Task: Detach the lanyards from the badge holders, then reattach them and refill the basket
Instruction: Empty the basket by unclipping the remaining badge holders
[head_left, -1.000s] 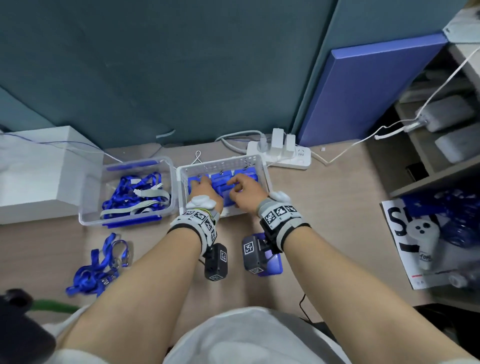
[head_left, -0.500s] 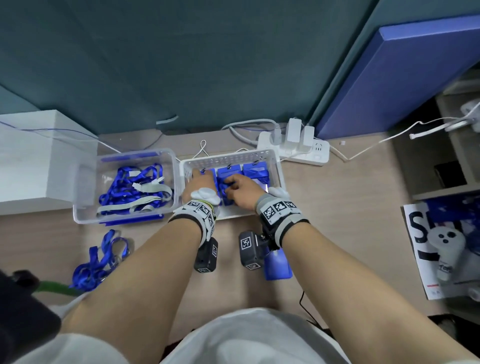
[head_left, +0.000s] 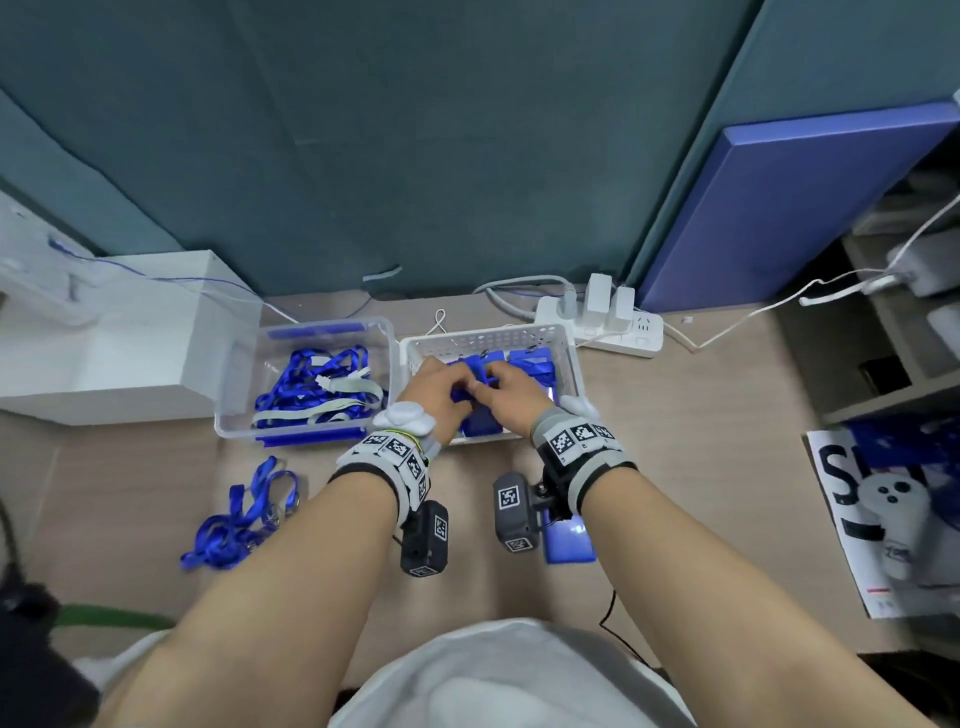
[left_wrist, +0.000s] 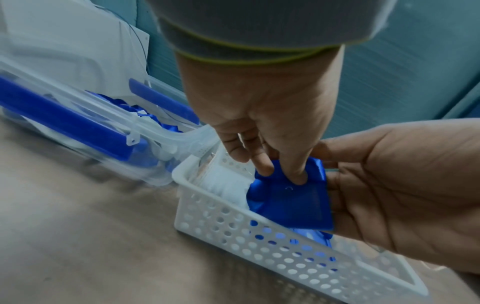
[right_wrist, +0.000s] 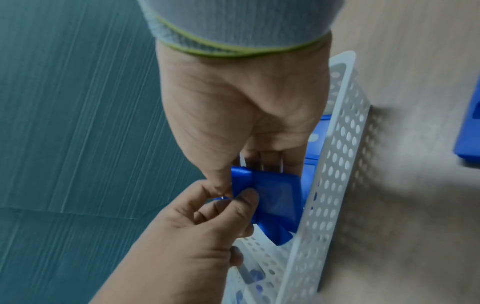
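A white perforated basket (head_left: 570, 364) holds several blue badge holders (head_left: 530, 361). Both hands are inside it, on one blue badge holder (left_wrist: 291, 203). My left hand (left_wrist: 281, 174) pinches the holder's top edge with thumb and fingers. My right hand (left_wrist: 376, 185) grips the same holder from its right side. In the right wrist view my right hand (right_wrist: 246, 176) holds the holder (right_wrist: 275, 195) just above the basket wall (right_wrist: 337, 164), and my left hand (right_wrist: 233, 200) pinches at its top corner. I cannot see whether a lanyard is clipped to it.
A clear box (head_left: 234, 415) of blue lanyards (head_left: 311, 384) stands left of the basket. Loose blue lanyards (head_left: 244, 519) lie on the table nearer me. One blue badge holder (head_left: 569, 543) lies under my right wrist. A power strip (head_left: 602, 322) sits behind the basket, with shelves to the right.
Both hands have stayed in the basket and drawn together onto one badge holder near its left side. The head view has shifted slightly.
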